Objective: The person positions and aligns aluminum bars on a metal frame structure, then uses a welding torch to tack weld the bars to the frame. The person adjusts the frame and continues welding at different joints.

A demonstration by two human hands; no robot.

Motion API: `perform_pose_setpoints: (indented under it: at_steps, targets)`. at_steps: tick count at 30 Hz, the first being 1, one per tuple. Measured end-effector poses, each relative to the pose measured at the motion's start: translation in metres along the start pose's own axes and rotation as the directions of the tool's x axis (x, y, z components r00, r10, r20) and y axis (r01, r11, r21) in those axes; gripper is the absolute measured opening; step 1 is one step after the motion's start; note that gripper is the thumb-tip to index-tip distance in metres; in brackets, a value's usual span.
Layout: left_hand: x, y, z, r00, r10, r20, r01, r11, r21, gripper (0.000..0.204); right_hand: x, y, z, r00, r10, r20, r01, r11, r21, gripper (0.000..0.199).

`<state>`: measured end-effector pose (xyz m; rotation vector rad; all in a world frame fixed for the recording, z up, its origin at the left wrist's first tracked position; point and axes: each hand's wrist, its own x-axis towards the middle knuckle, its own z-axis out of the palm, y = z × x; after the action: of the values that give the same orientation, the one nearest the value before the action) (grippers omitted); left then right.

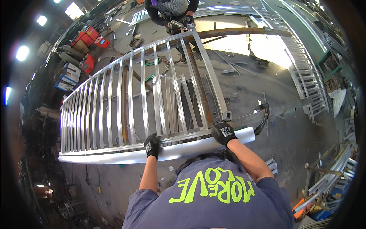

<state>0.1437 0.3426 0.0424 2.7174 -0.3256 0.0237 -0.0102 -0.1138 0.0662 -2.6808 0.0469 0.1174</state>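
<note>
Left hand [152, 145] and right hand [223, 133], both gloved, clenched on our near rail of the steel railing panel [145, 99]; a co-worker's hands [182, 26] grip the far end above the concrete floor [244, 87].

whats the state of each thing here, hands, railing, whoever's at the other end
left hand: gloved, gripping the near rail of the railing panel
right hand: gloved, gripping the same rail near its end
railing panel: shiny metal, lying flat, held at both ends above the floor
co-worker's hands: gloved, on the far end of the panel
finished railings: lying on the floor at right
red toolboxes: on the floor, lids shut
</note>
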Motion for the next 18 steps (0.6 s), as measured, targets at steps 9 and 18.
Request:
perform_pose_setpoints:
  at_steps: [9, 18]
  targets:
    - [-0.015, -0.079, -0.043, 0.972, 0.234, 0.020, -0.235, 0.971, 0.052, 0.042, -0.006, -0.030, 0.013, 0.969, 0.124, -0.215, -0.139, 0.989, -0.057, 0.043]
    - [-0.037, -0.106, -0.082, 0.989, 0.147, 0.007, -0.147, 0.987, 0.062, 0.039, 0.000, -0.043, -0.007, 0.985, 0.136, -0.107, -0.142, 0.988, -0.053, 0.026]
